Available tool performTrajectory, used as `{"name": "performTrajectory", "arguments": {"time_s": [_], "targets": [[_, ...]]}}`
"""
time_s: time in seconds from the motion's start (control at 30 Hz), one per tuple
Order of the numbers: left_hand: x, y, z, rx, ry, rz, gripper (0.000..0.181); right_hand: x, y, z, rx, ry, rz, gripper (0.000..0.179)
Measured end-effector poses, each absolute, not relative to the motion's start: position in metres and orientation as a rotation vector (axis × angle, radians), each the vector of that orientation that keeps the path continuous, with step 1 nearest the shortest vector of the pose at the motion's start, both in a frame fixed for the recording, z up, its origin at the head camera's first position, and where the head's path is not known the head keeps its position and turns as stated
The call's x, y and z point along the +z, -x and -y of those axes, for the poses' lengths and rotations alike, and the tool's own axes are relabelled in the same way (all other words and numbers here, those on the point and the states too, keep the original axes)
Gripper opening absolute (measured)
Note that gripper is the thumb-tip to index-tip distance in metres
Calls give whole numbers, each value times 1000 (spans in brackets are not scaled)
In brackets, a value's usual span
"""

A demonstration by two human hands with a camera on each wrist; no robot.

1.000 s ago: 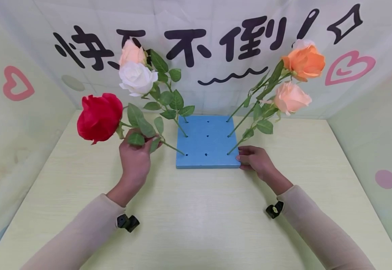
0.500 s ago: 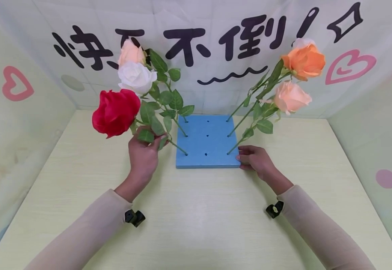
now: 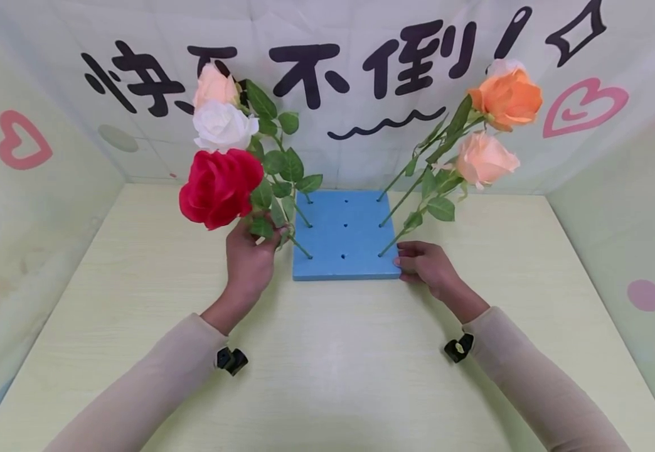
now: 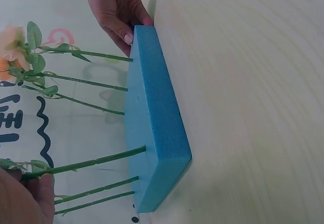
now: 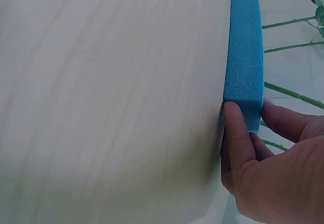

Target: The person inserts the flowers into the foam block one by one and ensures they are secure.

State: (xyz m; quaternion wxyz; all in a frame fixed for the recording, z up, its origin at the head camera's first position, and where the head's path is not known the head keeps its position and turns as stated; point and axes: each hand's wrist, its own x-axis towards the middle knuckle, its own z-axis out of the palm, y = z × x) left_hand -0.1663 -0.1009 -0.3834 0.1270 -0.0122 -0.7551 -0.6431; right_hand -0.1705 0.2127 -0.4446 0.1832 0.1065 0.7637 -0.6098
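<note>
My left hand (image 3: 251,260) pinches the stem of a red rose (image 3: 221,188) among its leaves. That stem (image 4: 96,161) runs into the front left hole of a blue foam board (image 3: 343,235), and the bloom leans left. At the board's front right corner my right hand (image 3: 429,267) grips the edge, thumb on top and fingers along the side, as the right wrist view shows. A white rose (image 3: 226,127) and a pale peach rose (image 3: 214,86) stand in the board's left holes behind the red one.
In the right holes stand an orange rose (image 3: 507,100), a pink rose (image 3: 487,160) and a paler bloom partly hidden behind the orange one. The middle column of holes has no stems. A printed cloth backdrop (image 3: 356,157) rises right behind the board.
My left hand has moved right, bringing the red rose's bloom closer to the board and its stem more upright. The right hand stays at the board's corner.
</note>
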Motion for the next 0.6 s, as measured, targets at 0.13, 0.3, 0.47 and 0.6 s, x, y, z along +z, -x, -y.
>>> {"name": "performTrajectory", "arguments": {"time_s": [0.13, 0.3, 0.47, 0.6], "targets": [[-385, 168, 100, -1859, 53, 2214, 32, -444, 172, -213, -1721, -313, -2152, 49], [-385, 169, 100, -1897, 36, 2195, 30, -444, 172, -213, -1722, -321, -2155, 48], [-385, 169, 98, -1935, 26, 2176, 26, -444, 172, -213, -1723, -324, -2150, 49], [-386, 169, 97, -1921, 53, 2179, 24, -444, 171, -213, -1722, -320, -2145, 50]]}}
